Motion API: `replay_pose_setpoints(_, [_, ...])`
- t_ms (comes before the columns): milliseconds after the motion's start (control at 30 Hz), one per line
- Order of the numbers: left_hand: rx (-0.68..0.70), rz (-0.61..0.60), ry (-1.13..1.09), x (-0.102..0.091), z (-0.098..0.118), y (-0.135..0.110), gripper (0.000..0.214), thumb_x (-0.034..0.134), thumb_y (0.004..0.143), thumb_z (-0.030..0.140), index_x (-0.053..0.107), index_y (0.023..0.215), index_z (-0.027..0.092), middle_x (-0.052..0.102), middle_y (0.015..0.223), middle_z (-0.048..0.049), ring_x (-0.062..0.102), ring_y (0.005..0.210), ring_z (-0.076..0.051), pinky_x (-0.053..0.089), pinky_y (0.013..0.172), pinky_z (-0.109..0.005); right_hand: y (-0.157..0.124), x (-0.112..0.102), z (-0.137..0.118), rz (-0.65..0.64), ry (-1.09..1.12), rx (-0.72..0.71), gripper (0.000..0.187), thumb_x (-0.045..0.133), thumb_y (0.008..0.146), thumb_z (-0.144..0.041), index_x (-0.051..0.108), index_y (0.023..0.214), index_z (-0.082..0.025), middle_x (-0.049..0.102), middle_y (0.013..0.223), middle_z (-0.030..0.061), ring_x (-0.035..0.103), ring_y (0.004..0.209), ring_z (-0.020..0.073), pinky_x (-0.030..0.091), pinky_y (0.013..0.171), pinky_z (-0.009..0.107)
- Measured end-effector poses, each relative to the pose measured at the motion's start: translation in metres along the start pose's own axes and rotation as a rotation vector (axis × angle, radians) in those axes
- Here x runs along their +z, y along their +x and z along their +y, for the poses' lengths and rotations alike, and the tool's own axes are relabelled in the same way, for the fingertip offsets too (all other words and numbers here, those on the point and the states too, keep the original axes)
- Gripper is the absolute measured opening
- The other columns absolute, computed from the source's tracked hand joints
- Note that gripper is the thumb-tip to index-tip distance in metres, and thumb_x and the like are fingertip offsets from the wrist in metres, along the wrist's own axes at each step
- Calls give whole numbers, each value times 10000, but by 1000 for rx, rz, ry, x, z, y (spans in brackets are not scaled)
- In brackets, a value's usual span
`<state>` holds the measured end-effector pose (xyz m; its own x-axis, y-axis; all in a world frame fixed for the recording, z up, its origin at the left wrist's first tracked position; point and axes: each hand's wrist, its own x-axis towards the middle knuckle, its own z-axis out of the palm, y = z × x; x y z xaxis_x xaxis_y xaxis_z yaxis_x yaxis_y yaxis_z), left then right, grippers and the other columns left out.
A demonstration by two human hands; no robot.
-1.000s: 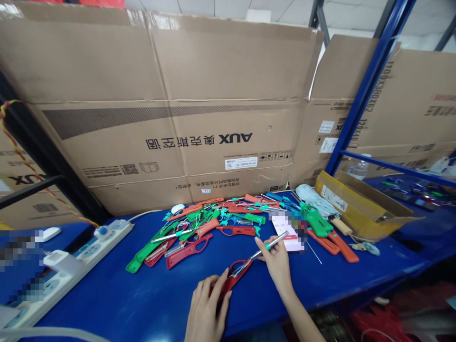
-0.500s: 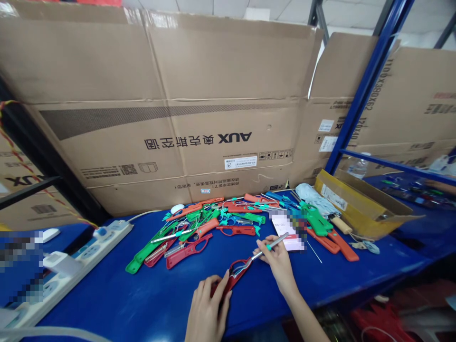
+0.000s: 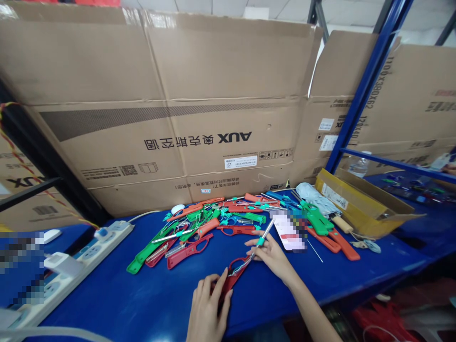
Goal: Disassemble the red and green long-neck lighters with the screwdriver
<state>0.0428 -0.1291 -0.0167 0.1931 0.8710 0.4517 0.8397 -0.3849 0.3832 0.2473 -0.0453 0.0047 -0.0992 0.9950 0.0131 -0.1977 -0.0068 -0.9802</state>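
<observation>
My left hand (image 3: 208, 304) is closed around the handle of a red lighter casing (image 3: 231, 281), an open half-shell with a trigger loop and thin wires showing inside. From its far end a metal lighter tube (image 3: 268, 230) with a teal collar points up and away. My right hand (image 3: 271, 256) holds this tube near the collar, the fingers partly spread around it. Wires run between the tube and the casing. Behind my hands lies a heap of lighter parts, among them a pink-red casing (image 3: 187, 252) and a green casing (image 3: 140, 256).
A phone (image 3: 285, 223) lies behind my right hand, near a thin metal rod (image 3: 315, 251). To the right are orange casings (image 3: 342, 244), a light blue cloth (image 3: 315, 198) and an open yellow box (image 3: 359, 211). A white power strip (image 3: 85, 256) runs along the left; cardboard (image 3: 199, 71) stands at the back.
My right hand has shifted slightly left and tilted the tube more steeply away from me, its fingers now more spread. My left hand and the casing have barely moved.
</observation>
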Motion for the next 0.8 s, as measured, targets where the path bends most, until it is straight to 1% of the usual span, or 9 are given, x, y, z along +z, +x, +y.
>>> replay_pose_setpoints(133, [-12,14,-6,-2,2,1,391,517,887,318,536,1274,261,614,1006,-78,594,895,-217,516,735,-322,2,-1,-7,-31,8,3,645,741,660,-466,433,1176,-231,675,1004,87,687,817,225,558,702,370])
replay_pose_setpoints(267, [-2,-4,2,-4,4,1,380,507,894,306,539,1270,267,607,1004,-78,592,880,-215,508,726,-319,9,-1,-5,-35,-79,-13,668,721,674,-491,409,1205,-229,669,1016,94,683,830,233,559,727,395])
replay_pose_setpoints(333, [4,-12,6,-4,5,1,387,504,895,298,530,1280,262,603,1007,-80,588,877,-217,502,726,-322,12,-1,-3,-45,-99,-28,665,710,681,-502,403,1206,-233,662,1031,96,682,830,231,555,737,399])
replay_pose_setpoints(600, [-13,-51,-3,-3,3,-1,400,486,905,281,500,1305,260,588,1040,-89,566,915,-228,485,755,-343,14,7,-3,-47,-30,-58,635,712,683,-490,399,1182,-252,650,1031,76,679,883,236,538,788,414])
replay_pose_setpoints(800, [-22,-54,-16,-3,3,-1,418,470,912,297,470,1330,284,589,1060,-88,564,930,-233,480,768,-353,14,5,8,-50,-43,-71,600,711,674,-517,411,1114,-241,645,1030,84,677,891,242,538,796,417])
